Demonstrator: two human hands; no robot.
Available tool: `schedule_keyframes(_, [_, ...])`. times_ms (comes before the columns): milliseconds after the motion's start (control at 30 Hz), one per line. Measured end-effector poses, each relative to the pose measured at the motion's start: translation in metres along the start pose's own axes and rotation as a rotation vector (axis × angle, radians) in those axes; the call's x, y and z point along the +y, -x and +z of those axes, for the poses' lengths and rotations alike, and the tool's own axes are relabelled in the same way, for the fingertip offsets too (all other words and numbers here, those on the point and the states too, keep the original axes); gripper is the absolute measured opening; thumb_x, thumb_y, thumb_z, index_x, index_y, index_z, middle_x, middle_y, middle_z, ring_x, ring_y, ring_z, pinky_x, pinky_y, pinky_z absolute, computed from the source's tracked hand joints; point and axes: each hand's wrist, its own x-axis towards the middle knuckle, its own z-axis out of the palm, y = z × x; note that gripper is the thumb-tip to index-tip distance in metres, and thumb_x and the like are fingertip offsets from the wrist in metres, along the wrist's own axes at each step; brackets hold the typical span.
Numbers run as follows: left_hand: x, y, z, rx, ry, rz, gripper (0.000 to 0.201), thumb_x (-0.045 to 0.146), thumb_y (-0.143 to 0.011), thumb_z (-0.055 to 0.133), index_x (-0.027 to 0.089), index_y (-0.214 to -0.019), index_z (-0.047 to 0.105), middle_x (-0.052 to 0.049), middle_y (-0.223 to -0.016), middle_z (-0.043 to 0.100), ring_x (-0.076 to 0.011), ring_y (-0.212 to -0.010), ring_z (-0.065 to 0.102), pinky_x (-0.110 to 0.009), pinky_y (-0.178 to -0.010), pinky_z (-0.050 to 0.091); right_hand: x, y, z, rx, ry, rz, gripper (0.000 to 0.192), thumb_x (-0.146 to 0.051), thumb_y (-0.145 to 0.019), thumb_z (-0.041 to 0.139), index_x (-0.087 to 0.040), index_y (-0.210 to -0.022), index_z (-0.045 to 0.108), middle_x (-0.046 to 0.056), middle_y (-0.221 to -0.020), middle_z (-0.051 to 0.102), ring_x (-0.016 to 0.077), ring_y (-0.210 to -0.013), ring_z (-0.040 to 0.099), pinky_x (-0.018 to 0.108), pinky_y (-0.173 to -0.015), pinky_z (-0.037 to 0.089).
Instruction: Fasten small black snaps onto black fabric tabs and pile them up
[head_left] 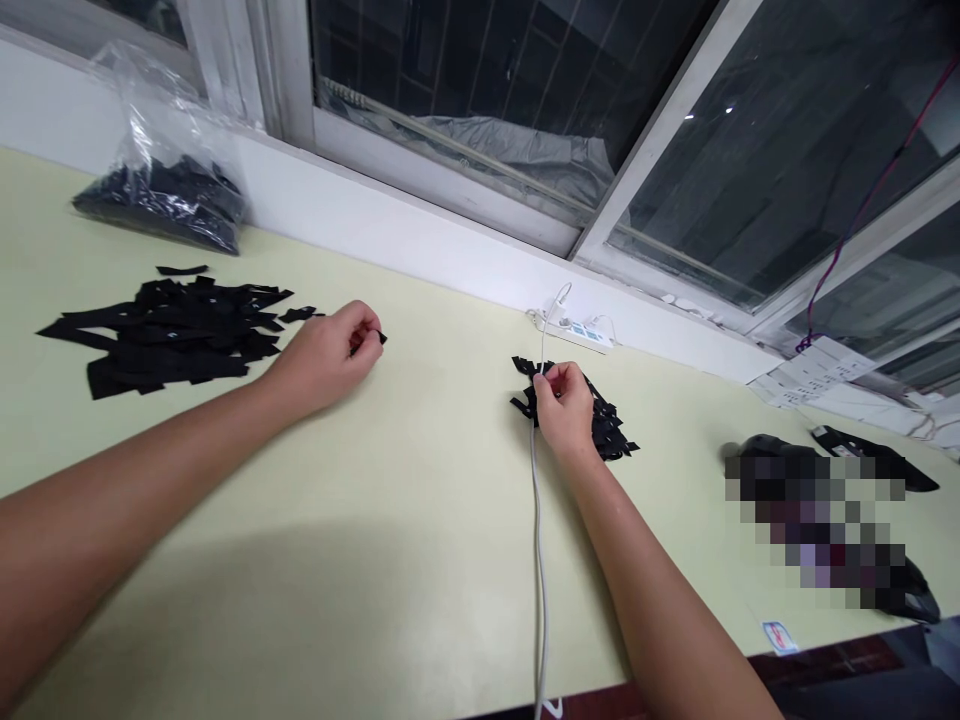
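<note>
head view: your left hand (326,358) pinches small black piece (377,338), lifted off table (420,560). big flat pile (161,335) at 9 o'clock. your right hand (564,408) pinches piece atop small pile (592,415), at 3 o'clock, close for picking.

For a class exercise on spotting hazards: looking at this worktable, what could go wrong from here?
1. The right hand picks at the small black pile right over the white cable; it might snag.
2. The left hand pinches a tiny black piece that could slip from its grip.
</note>
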Motion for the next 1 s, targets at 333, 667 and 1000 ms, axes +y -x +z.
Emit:
schedule_keyframes(333, [0.022,0.013,0.017,-0.154,0.048,0.107,0.020,0.037,-0.088,0.048,0.023,-0.095,0.059,-0.004,-0.087,0.067,-0.0197,-0.075,0.059,-0.030,-0.067,0.042,-0.004,0.004,0.000,-0.040,-0.271,0.089,0.022,-0.015,-0.059,0.037,-0.020,-0.051,0.056,0.006,-0.082,0.067,0.0214,-0.091,0.064,0.032,-0.074,0.049])
schedule_keyframes(667, [0.038,0.020,0.024,-0.170,0.314,-0.012,0.025,0.042,-0.085,0.058,0.022,-0.098,0.066,-0.004,-0.093,0.070,-0.0191,-0.084,0.063,-0.032,-0.079,0.050,-0.021,0.012,-0.001,-0.152,-0.476,0.273,0.004,-0.018,-0.055,0.040,-0.022,-0.054,0.042,-0.004,-0.048,0.034,0.0093,-0.041,0.027,0.024,-0.041,0.016])
schedule_keyframes(1000, [0.056,0.039,0.041,-0.336,0.596,-0.032,0.020,0.039,-0.086,0.064,0.019,-0.087,0.063,-0.001,-0.077,0.066,-0.0154,-0.070,0.061,-0.027,-0.063,0.049,-0.047,0.030,0.010,-0.818,-0.597,0.326,0.024,-0.031,-0.075,0.065,-0.021,-0.096,0.063,0.003,-0.089,0.069,0.0158,-0.076,0.064,0.025,-0.059,0.047])
